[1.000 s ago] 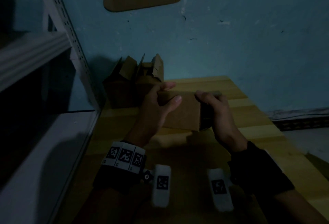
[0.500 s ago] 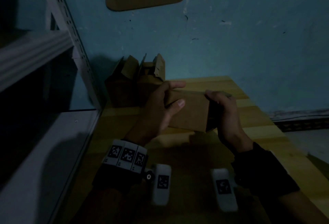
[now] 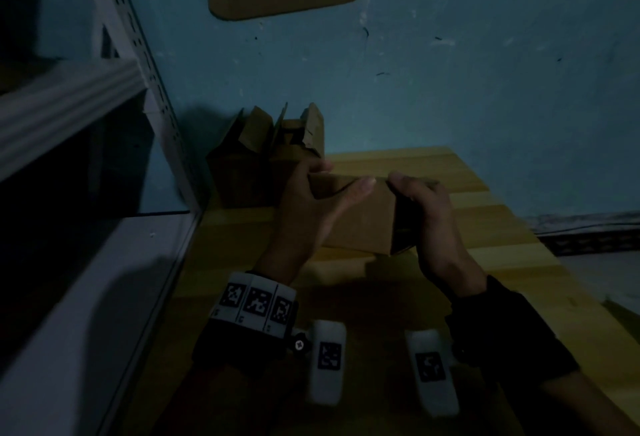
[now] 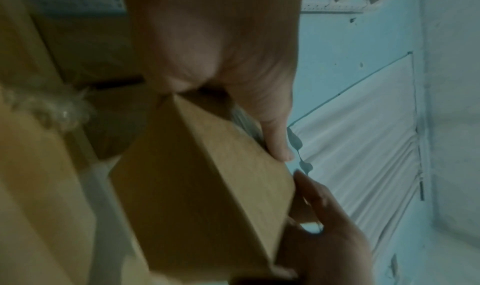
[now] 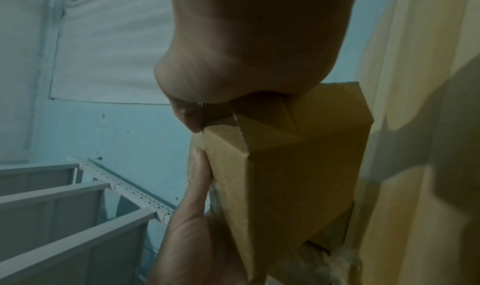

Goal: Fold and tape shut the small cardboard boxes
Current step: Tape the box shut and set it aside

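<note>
- While I hold the small cardboard box (image 3: 360,217) above the wooden table (image 3: 485,227), my left hand (image 3: 311,207) grasps its left end, thumb along the near face.
- My right hand (image 3: 429,213) clasps its right end, fingers curled over the top edge.
- Open-flapped boxes (image 3: 263,158) stand far left against the blue wall (image 3: 450,71).
</note>
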### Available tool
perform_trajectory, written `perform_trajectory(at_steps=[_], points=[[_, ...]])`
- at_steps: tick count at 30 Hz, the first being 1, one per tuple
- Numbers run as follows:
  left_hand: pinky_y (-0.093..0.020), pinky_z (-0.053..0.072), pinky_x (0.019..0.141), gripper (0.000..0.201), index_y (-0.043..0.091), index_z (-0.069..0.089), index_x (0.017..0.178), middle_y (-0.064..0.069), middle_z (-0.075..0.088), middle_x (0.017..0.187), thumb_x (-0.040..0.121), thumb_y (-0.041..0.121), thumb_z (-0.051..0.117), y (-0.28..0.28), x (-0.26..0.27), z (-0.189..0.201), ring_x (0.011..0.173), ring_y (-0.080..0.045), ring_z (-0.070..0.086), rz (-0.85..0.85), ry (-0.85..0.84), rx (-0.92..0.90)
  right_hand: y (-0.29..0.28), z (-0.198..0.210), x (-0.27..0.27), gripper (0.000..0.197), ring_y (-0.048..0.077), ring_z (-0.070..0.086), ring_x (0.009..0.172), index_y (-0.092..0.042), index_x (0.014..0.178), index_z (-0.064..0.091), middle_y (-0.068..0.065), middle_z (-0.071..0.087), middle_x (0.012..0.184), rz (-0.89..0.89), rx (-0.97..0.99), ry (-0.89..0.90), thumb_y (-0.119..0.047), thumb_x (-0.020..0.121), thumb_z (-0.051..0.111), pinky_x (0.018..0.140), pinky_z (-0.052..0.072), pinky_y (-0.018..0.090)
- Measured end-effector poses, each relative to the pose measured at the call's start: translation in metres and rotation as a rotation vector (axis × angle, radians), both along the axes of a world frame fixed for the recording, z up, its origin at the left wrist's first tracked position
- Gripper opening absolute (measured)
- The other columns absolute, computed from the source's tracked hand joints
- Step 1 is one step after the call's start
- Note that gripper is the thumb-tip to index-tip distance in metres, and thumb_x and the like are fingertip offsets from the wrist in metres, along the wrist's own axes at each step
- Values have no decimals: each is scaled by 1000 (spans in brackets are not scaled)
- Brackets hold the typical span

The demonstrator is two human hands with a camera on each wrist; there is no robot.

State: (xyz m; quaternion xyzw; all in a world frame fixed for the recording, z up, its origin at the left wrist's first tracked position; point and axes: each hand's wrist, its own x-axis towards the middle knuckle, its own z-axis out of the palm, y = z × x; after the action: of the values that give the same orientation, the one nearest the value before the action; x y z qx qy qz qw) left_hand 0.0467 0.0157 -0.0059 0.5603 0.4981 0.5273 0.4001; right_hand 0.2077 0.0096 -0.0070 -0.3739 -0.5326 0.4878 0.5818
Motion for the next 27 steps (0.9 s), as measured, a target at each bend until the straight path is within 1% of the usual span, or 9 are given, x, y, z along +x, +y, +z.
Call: perform_trajectory(at_steps=[2, 5, 9, 12, 15, 18, 21, 25, 27], points=[[-34, 59, 77, 75, 26, 54, 123, 3, 56, 123, 61, 61, 79, 0, -2, 3, 107, -17, 62, -22, 38, -19, 1, 0, 0, 34, 13, 62, 58, -25, 56, 69, -6, 63, 60, -4, 4, -6, -41, 85, 58, 51, 44, 20], [-37, 57, 85, 71, 21, 57, 121, 4, 57, 119, 61, 55, 73, 1, -5, 7, 109, -16, 60, -57, 118, 14, 3, -1, 4, 31, 16, 63, 61, -22, 61, 69, -4, 64, 62, -8, 9, -5, -39, 85, 60, 52, 45, 21], [-40, 55, 93, 67, 18, 56, 123, 9, 53, 117, 67, 52, 70, -2, -7, 9, 112, -14, 56, -111, 183, 57, 3, -2, 7, 30, 10, 62, 59, -26, 56, 68, -11, 61, 59, -26, 3, 9, -36, 84, 62, 48, 44, 21], [-43, 53, 95, 63, 22, 53, 125, 16, 47, 117, 72, 51, 68, -5, -9, 12, 115, -14, 53, -147, 258, 64, 4, -3, 8, 43, 6, 62, 60, -29, 50, 68, -13, 60, 58, -44, 2, 22, -25, 93, 62, 51, 46, 21], [-42, 54, 93, 54, 26, 50, 127, 14, 45, 119, 80, 45, 69, -5, -12, 14, 115, -15, 52, -190, 320, 62, 4, -1, 9, 42, 7, 59, 59, -28, 48, 65, -13, 57, 56, -62, -3, 31, -25, 90, 62, 51, 45, 20], [-35, 55, 88, 43, 26, 48, 127, 8, 45, 122, 89, 29, 68, -6, -14, 15, 109, -6, 52, -218, 364, 77, 5, -1, 11, 31, 11, 60, 63, -26, 57, 64, -11, 58, 61, -59, -17, 16, -33, 88, 63, 55, 45, 24], [-32, 57, 84, 39, 27, 48, 125, 15, 43, 118, 91, 22, 67, -7, -17, 16, 104, -4, 54, -257, 356, 61, 3, -1, 9, 46, 8, 58, 59, -27, 49, 64, -14, 57, 56, -36, -4, -3, -26, 95, 57, 60, 42, 28], [-37, 59, 86, 41, 27, 48, 127, 7, 45, 126, 92, 18, 66, -8, -23, 19, 109, -10, 56, -311, 327, 27, 0, 1, 5, 40, 6, 59, 60, -28, 47, 64, -15, 57, 57, -33, -18, 1, -34, 87, 58, 60, 42, 30], [-36, 57, 89, 45, 27, 46, 131, 6, 46, 128, 91, 20, 67, -8, -25, 18, 110, -7, 56, -316, 332, 24, -1, 3, 5, 49, 4, 59, 57, -28, 45, 63, -15, 56, 55, -55, -55, 24, -28, 93, 58, 60, 40, 31]])
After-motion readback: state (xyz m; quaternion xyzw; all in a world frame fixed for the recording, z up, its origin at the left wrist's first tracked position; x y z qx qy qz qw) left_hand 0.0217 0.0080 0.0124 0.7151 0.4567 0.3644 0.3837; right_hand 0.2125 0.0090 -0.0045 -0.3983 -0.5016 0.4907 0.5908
